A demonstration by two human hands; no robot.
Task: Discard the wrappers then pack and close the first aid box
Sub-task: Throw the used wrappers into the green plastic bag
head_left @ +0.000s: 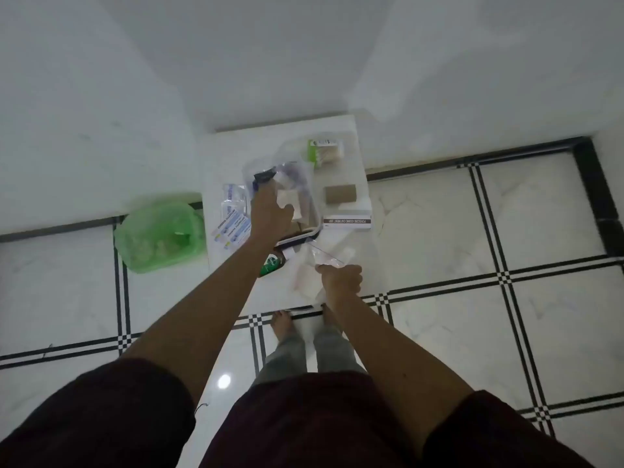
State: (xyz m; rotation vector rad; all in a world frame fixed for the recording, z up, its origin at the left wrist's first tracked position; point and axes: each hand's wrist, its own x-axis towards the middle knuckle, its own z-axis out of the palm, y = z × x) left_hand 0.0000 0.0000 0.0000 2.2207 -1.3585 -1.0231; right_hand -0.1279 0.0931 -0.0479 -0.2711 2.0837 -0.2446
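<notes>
L hand [270,211] grip inside first aid box [305,184], contents unclear | R hand [341,278] grip clenched on clear wrappers [324,261]

— What are you wearing on top?

— You have a dark maroon shirt [304,423] on, with short sleeves. Your left sleeve [101,413] ends above the elbow, and a thin loose thread hangs from its hem. Your right sleeve [499,434] ends at about the same height.

— And below that?

— Both your forearms are bare, and so are your left hand [268,214] and right hand [341,280]; no watch, ring or band shows on either. You wear grey trousers [304,352], pale and slightly creased, reaching to the ankles. Your feet [282,324] are bare on the floor, toes visible on the left one.
</notes>
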